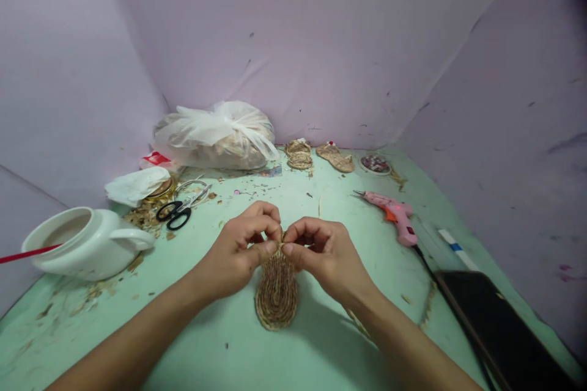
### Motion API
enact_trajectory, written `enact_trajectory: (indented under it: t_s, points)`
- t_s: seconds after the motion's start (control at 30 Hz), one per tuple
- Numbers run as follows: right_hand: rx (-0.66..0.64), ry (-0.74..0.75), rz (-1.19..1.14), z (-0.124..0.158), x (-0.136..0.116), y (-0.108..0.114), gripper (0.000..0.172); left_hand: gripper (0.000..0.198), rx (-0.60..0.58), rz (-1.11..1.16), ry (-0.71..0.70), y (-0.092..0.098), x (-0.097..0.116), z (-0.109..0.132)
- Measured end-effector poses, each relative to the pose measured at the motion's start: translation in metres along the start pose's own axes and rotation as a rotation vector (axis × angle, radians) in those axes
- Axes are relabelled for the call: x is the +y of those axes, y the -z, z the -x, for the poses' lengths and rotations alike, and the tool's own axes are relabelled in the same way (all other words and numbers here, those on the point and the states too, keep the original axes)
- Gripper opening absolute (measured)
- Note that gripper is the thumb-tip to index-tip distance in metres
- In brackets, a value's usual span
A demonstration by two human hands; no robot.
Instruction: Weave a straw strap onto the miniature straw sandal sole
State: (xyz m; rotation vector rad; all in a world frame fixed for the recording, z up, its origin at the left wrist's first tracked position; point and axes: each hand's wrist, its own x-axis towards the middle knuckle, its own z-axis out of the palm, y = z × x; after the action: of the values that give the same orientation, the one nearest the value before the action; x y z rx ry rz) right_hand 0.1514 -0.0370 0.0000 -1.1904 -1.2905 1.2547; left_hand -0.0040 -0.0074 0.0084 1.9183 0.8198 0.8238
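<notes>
A small woven straw sandal sole (276,296), built from braided cord coiled in long ovals, is held above the green table with its rounded end toward me. My left hand (247,247) pinches its far end between thumb and fingertips. Close beside it, my right hand (321,250) also pinches that far end, the two thumbs nearly touching. The fingers cover the far part of the sole. A length of braided cord (427,305) lies on the table right of my right forearm.
Left stand a white mug (105,250) with a red stick and black-handled scissors (177,214). A tied plastic bag (220,140), two straw sandals (336,157) and a bead dish (375,164) sit at the back. Right are a pink glue gun (394,211) and a black phone (499,330).
</notes>
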Motion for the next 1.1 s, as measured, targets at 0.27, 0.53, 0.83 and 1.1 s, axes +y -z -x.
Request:
enact_trajectory:
  t_s: [0.27, 0.53, 0.83, 1.1]
  points:
    - [0.165, 0.13, 0.136, 0.003, 0.003, -0.007, 0.009, 0.011, 0.124, -0.081, 0.035, -0.007, -0.003, -0.003]
    - [0.02, -0.02, -0.19, -0.005, 0.004, -0.001, 0.022, 0.011, 0.113, -0.035, 0.069, -0.007, -0.005, -0.002]
    - [0.188, 0.168, 0.099, -0.003, 0.011, 0.0, 0.007, 0.007, 0.133, 0.364, 0.239, -0.01, -0.015, -0.002]
    - [0.071, -0.01, 0.083, -0.005, 0.007, 0.0, 0.002, 0.01, 0.18, 0.121, 0.181, -0.008, -0.011, -0.003]
